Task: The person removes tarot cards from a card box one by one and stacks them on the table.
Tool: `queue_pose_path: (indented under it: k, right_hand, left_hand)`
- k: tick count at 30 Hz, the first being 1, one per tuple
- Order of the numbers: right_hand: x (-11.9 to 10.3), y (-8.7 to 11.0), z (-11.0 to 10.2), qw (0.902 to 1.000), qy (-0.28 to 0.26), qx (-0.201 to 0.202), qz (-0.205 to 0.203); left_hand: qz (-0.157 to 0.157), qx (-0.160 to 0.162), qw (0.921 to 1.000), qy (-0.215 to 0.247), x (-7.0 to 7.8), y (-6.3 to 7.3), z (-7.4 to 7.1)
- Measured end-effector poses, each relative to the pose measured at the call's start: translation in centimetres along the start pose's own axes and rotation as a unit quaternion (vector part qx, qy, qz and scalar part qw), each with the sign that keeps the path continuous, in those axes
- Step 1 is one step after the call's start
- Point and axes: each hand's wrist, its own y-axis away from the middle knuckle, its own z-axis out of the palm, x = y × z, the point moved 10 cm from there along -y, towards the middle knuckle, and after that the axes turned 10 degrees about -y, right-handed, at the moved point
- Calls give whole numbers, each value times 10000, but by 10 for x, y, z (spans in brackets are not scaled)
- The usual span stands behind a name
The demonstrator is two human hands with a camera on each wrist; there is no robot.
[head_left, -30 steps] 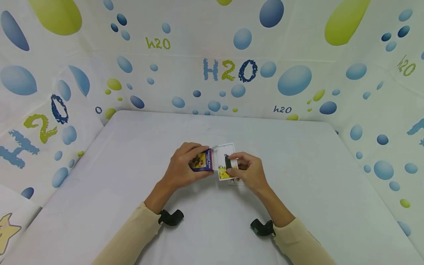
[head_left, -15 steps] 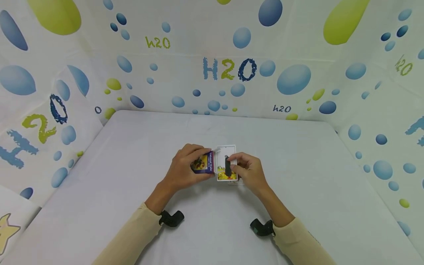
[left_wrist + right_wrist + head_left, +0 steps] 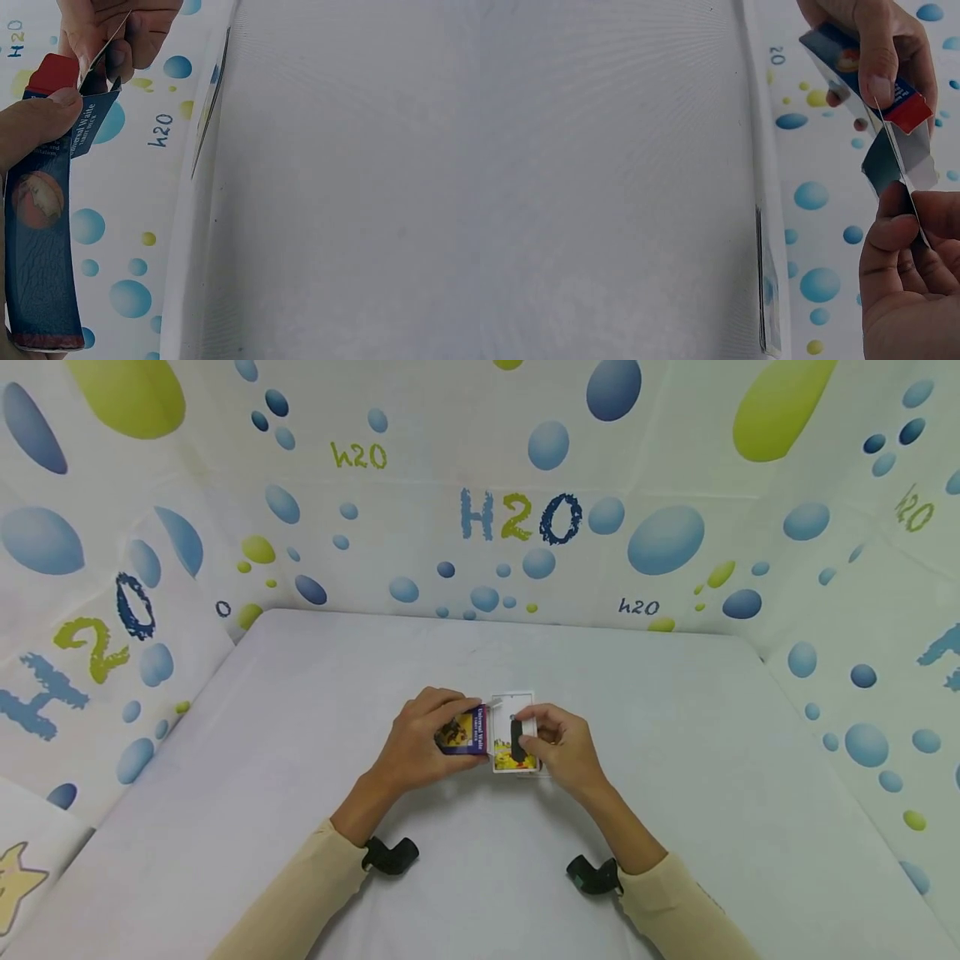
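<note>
My left hand (image 3: 420, 739) grips a blue and purple tarot card box (image 3: 471, 731) lettered "Universal Waite", its thumb on the narrow side in the left wrist view. The box's red-edged end flaps (image 3: 911, 114) stand open toward the right. Between thumb and fingers, my right hand (image 3: 562, 743) pinches a white-bordered tarot card (image 3: 504, 756) with a dark figure and yellow ground. The card's left edge is right at the box's open end; in the right wrist view it appears edge-on between the flaps. Beneath the hands, a thin stack of cards (image 3: 763, 292) lies flat on the table.
A white cloth covers the table (image 3: 675, 718). Behind it and at both sides hangs a white curtain (image 3: 420, 468) with blue and green drops and H2O lettering. Black camera mounts (image 3: 392, 857) sit at both wrists, by beige sleeves (image 3: 300, 893).
The card has turned from a slight tilt to square with the box and come slightly nearer the person. The left hand and box have shifted a little right and down. Both grips stay.
</note>
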Motion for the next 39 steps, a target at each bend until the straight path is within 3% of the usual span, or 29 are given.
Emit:
queue_pose_path:
  k: [21, 30, 39]
  right_hand:
    - [3, 3, -4, 9993, 260, 136, 218]
    - [5, 3, -3, 9995, 138, 57, 265]
    - [10, 2, -5, 9978, 266, 132, 601]
  left_hand:
    - [4, -24, 10000, 68, 3, -1, 3]
    - [-17, -49, 10000, 24, 5, -2, 1]
    - [-101, -23, 9999, -66, 0, -1, -3]
